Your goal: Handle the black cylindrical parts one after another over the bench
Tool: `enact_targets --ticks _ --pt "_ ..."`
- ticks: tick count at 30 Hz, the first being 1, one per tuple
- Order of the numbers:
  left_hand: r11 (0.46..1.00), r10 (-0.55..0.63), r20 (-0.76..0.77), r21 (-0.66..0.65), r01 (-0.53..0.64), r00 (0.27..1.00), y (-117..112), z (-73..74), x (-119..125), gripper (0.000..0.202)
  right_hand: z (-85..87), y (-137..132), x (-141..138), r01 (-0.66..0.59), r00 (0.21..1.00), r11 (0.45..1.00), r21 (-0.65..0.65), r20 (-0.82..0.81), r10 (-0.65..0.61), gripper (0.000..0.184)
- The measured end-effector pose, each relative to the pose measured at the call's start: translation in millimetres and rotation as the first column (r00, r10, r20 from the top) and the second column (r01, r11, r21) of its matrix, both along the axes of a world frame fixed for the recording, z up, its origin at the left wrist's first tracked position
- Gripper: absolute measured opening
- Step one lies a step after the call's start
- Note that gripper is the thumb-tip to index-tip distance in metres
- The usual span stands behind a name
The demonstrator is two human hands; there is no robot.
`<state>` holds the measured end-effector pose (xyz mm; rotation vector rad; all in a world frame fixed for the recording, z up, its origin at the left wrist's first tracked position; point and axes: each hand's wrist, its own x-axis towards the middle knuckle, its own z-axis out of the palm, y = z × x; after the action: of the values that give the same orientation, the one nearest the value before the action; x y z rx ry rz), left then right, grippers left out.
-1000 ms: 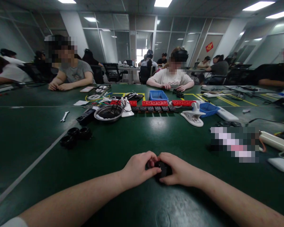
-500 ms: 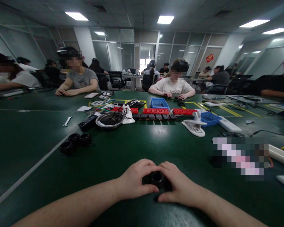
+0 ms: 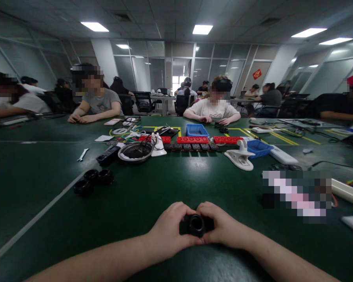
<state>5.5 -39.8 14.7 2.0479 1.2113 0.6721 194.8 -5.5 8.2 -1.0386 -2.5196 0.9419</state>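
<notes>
A black round part with a hollow centre is held between my two hands near the front of the table; its exact kind is unclear. My left hand curls round its left side, thumb in front and fingers behind. From the right, my right hand grips it the same way, and the thumbs meet at its near edge. Farther left, three similar black hollow round parts sit close together on the green table.
Behind lie a metal bowl with black cable, red socket strips, a white clamp base and blue trays. A wrench lies left. A blurred-out item is at right. Several people sit around.
My hands have tilted the black part so its opening faces me more. The thumbs have come together at its near side, and the view has shifted slightly.
</notes>
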Motion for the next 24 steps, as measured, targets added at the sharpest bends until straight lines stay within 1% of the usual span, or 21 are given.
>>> enact_targets --ticks 2,5,7,9,11,13,14,16,17,19,24 --pt "0.998 0.066 -0.001 -0.010 -0.066 0.998 -4 -0.8 3 0.039 -3.6 -5 -5 0.096 0.993 0.993 0.074 0.067 -0.101 0.039" --pt "0.992 0.125 -0.006 -0.003 -0.125 0.992 -7 -3.9 7 0.038 -6.9 -14 -13 0.205 0.956 0.953 0.222 0.164 -0.244 0.042" --pt "0.991 0.133 0.002 0.008 -0.133 0.991 -7 -6.1 7 0.038 -7.0 -19 -18 0.224 0.933 0.932 0.285 0.215 -0.290 0.042" --pt "0.993 0.111 0.029 0.027 -0.111 0.993 -5 -7.6 6 0.037 -5.7 -21 -19 0.220 0.925 0.924 0.314 0.234 -0.300 0.044" --pt "0.997 0.052 0.065 0.057 -0.056 0.997 -2 -8.1 3 0.038 -3.6 -20 -16 0.201 0.950 0.939 0.278 0.179 -0.256 0.053" --pt "0.997 -0.032 0.088 0.076 0.025 0.996 2 -7.5 -2 0.042 -1.0 -16 -10 0.151 0.983 0.973 0.172 0.079 -0.167 0.059" --pt "0.995 -0.077 0.090 0.074 0.070 0.993 5 -6.9 -4 0.044 0.3 -13 -7 0.105 0.993 0.988 0.112 0.033 -0.109 0.058" --pt "0.987 -0.156 0.081 0.055 0.152 0.984 8 -5.2 -9 0.046 2.6 -8 1 0.001 1.000 1.000 0.026 -0.019 0.000 0.048" --pt "0.982 -0.189 0.072 0.042 0.186 0.979 10 -4.3 -11 0.047 3.5 -5 4 -0.042 0.999 0.999 0.007 -0.028 0.042 0.042" --pt "0.974 -0.224 0.058 0.023 0.224 0.973 12 -2.9 -13 0.048 4.9 -1 8 -0.094 0.995 0.996 -0.004 -0.027 0.094 0.037" --pt "0.965 -0.261 0.054 -0.010 0.262 0.964 13 -2.5 -14 0.053 7.1 3 10 -0.127 0.992 0.992 0.001 0.003 0.127 0.035"
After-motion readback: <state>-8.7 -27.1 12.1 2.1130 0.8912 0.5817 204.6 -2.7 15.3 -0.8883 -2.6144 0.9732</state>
